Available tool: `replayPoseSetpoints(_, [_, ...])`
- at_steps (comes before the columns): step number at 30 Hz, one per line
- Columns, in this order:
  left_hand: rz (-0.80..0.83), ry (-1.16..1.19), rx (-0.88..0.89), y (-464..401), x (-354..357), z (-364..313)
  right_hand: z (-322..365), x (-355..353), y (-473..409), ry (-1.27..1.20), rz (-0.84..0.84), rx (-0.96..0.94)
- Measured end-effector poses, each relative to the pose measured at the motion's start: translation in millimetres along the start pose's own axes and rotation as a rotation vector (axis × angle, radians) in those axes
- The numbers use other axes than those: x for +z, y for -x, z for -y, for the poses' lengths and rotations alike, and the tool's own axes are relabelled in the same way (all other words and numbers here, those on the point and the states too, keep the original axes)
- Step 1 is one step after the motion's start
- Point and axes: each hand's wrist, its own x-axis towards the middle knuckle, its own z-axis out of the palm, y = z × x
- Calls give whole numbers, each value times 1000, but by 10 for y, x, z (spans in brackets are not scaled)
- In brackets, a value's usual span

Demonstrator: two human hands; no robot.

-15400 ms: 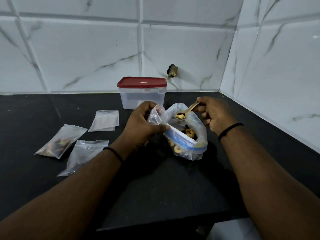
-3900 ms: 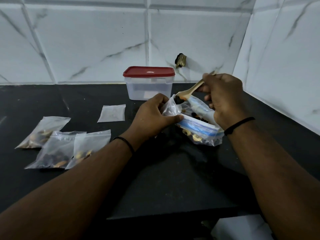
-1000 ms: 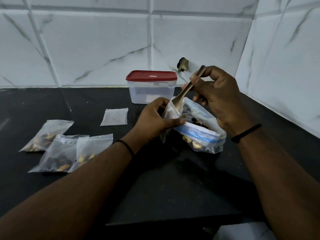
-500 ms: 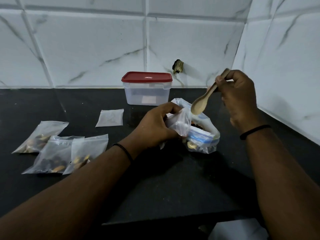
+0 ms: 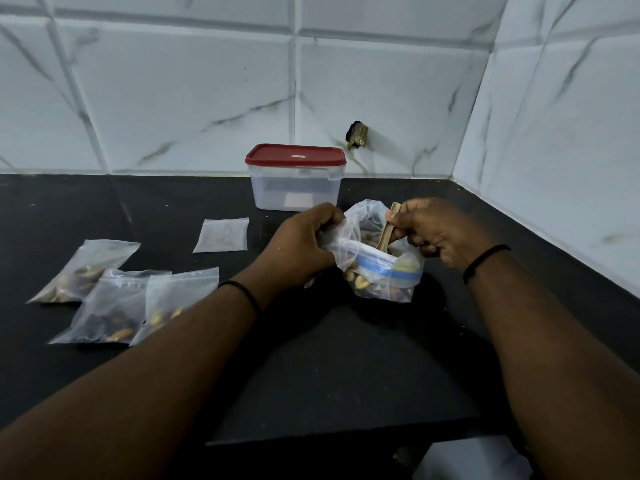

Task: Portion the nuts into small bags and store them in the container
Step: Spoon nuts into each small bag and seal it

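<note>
On the black worktop (image 5: 346, 375), the left hand (image 5: 298, 247) pinches a small clear plastic bag (image 5: 341, 240); the right hand's (image 5: 440, 233) grip holds a wooden spoon (image 5: 387, 232) inside the large clear nut bag (image 5: 384, 268). Red-lidded clear container (image 5: 295, 176) stands at twelve o'clock.

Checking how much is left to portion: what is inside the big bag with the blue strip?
Inside the big bag are mixed nuts and the bowl end of the wooden spoon held by the right hand. The left hand and crumpled plastic hide the rest.

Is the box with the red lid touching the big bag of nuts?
Apart. The head view shows bare black counter between the box and the big bag.
</note>
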Motion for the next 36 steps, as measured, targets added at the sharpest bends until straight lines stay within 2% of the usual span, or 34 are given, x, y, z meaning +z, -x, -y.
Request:
replayPoseSetpoints(5, [11,4,-4,-15,4,30,4,-15,-18,-36,6,-5])
replayPoseSetpoints(11, [17,17,-17,-20,5,49,-35,5,-68,-73,18,99])
replayPoseSetpoints(15, [10,15,-6,-13,-2,41,-40,-45,-80,-111,32,105])
replayPoseSetpoints(22, [31,17,-14,2,2,4,-11,52,-6,2,169,66])
replayPoseSetpoints(31, [3,16,-15,-16,-3,64,-69,-81,-115,-152,-17,190])
replayPoseSetpoints(36, [17,30,-28,-22,-5,71,-43,-13,-84,-135,-26,215])
